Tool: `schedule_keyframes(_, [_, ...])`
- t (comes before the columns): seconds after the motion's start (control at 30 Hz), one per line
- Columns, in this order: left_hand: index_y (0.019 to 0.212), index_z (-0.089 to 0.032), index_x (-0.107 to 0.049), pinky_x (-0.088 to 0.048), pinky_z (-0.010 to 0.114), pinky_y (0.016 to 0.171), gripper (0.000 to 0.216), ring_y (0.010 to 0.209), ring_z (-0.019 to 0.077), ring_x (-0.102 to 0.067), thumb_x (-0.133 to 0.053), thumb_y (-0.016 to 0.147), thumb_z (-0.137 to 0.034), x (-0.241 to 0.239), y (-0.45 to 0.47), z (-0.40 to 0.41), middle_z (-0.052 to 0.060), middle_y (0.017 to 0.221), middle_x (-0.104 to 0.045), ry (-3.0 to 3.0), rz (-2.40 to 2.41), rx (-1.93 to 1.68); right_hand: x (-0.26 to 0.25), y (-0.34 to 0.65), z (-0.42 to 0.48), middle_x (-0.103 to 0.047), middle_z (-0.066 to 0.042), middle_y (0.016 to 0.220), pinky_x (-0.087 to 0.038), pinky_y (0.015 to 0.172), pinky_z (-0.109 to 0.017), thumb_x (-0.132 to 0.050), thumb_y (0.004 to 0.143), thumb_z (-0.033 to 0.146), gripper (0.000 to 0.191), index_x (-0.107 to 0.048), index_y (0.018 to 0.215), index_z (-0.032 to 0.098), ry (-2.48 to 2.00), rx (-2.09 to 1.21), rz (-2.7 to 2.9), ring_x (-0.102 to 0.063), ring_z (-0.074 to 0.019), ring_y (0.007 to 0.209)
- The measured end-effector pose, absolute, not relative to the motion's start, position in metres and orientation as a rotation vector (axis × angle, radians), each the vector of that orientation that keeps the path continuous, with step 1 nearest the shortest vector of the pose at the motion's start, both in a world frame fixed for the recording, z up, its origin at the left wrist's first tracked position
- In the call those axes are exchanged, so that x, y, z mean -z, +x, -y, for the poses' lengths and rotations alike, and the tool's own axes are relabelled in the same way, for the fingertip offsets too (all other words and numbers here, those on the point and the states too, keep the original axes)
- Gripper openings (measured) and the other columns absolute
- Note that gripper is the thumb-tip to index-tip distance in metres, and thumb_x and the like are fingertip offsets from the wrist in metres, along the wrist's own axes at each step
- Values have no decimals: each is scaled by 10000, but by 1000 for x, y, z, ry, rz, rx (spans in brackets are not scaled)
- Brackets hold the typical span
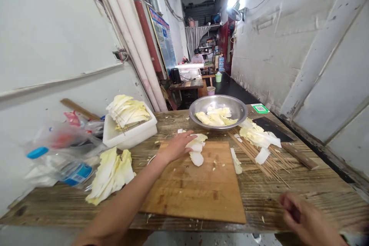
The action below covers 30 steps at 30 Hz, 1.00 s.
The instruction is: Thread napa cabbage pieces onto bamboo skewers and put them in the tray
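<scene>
My left hand [180, 147] reaches over the far edge of the wooden cutting board [198, 192], fingers apart, at the left side of some napa cabbage leaf pieces [197, 147]. Whether the fingertips press on the cabbage I cannot tell. My right hand [302, 215] is slightly blurred in front of the table's near right part, its fingers curled in, with nothing visible in them. A narrow cabbage strip [236, 161] lies at the board's right edge. Small white scraps are scattered on the board.
Behind the board stands a steel bowl [198, 121] of cabbage leaves. Right lie thin wooden skewers [268, 169], more cabbage [258, 134] and a cleaver [300, 155]. Left are a white tub [132, 138] of skewered leaves, loose leaves [111, 175] and a plastic bottle [66, 167]. A person [197, 57] is far back.
</scene>
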<state>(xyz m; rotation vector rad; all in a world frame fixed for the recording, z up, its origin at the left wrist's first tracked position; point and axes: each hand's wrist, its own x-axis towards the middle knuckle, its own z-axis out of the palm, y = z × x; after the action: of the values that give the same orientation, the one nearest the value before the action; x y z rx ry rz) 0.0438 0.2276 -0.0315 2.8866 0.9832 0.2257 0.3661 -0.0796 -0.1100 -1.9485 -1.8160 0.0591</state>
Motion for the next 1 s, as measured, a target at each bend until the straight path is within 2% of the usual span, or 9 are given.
schedule_keyframes(0.07, [1339, -206, -468, -328, 416, 1044, 581, 1307, 276, -412, -664, 801, -304, 34, 47, -226, 146, 1448, -420, 2852, -1019, -229, 109, 341, 66, -558, 41, 592, -432, 508, -238, -437, 738, 199, 71, -424, 693, 253, -1916, -197, 1741, -558, -137, 508])
schedule_keyframes(0.13, [1316, -195, -490, -338, 443, 1017, 594, 1250, 306, -467, -694, 770, -309, 35, 49, -227, 156, 1368, -513, 2811, -1065, -223, 108, 321, 54, -538, 42, 552, -419, 493, -251, -442, 741, 203, 84, -411, 682, 255, -1913, -257, 1695, -541, -148, 480])
schedule_keyframes(0.2, [1256, -200, -545, -346, 452, 987, 574, 1178, 323, -521, -732, 725, -310, 35, 50, -230, 141, 1249, -611, 2772, -1106, -227, 109, 306, 45, -563, 26, 568, -423, 499, -267, -447, 790, 246, 75, -461, 717, 248, -1907, -283, 1686, -554, -165, 493])
schedule_keyframes(0.27, [1161, -199, -606, -348, 434, 969, 506, 1130, 320, -548, -754, 689, -308, 34, 49, -234, 121, 1164, -656, 2732, -1144, -259, 110, 297, 40, -614, 0, 642, -450, 535, -278, -446, 857, 333, 150, -553, 856, 228, -1880, -331, 1681, -592, -180, 551])
schedule_keyframes(0.37, [1040, -191, -637, -388, 375, 908, 325, 998, 258, -603, -693, 738, -299, 33, 41, -243, 75, 1031, -689, 2647, -1216, -347, 112, 291, 40, -663, -32, 765, -490, 634, -282, -420, 913, 419, 303, -594, 1042, 207, -1834, -392, 1668, -641, -191, 681])
schedule_keyframes(0.5, [930, -150, -637, -473, 321, 732, 188, 757, 176, -621, -617, 821, -302, 37, 22, -259, 20, 815, -665, 2496, -1281, -374, 116, 290, 43, -691, -59, 891, -498, 742, -284, -408, 930, 434, 320, -646, 961, 221, -1799, -446, 1651, -658, -202, 836])
schedule_keyframes(0.73, [1141, -146, -570, -514, 405, 832, 303, 932, 191, -620, -559, 902, -331, 58, 8, -273, 77, 1097, -622, 2344, -1378, -429, 122, 289, 40, -703, -61, 892, -511, 713, -305, -404, 922, 486, 366, -675, 924, 240, -1806, -467, 1586, -666, -222, 820])
schedule_keyframes(0.83, [1114, -149, -587, -495, 428, 867, 305, 973, 205, -606, -583, 884, -349, 61, 11, -271, 77, 1111, -617, 2377, -1375, -408, 123, 290, 40, -710, -61, 892, -516, 684, -298, -402, 917, 520, 389, -677, 912, 245, -1805, -469, 1557, -673, -226, 793])
schedule_keyframes(1.0, [1048, -144, -607, -487, 423, 858, 280, 962, 204, -597, -596, 871, -361, 59, 15, -270, 67, 1061, -623, 2453, -1372, -310, 121, 294, 39, -726, -64, 916, -520, 746, -282, -390, 915, 556, 431, -691, 868, 252, -1821, -479, 1515, -681, -238, 868])
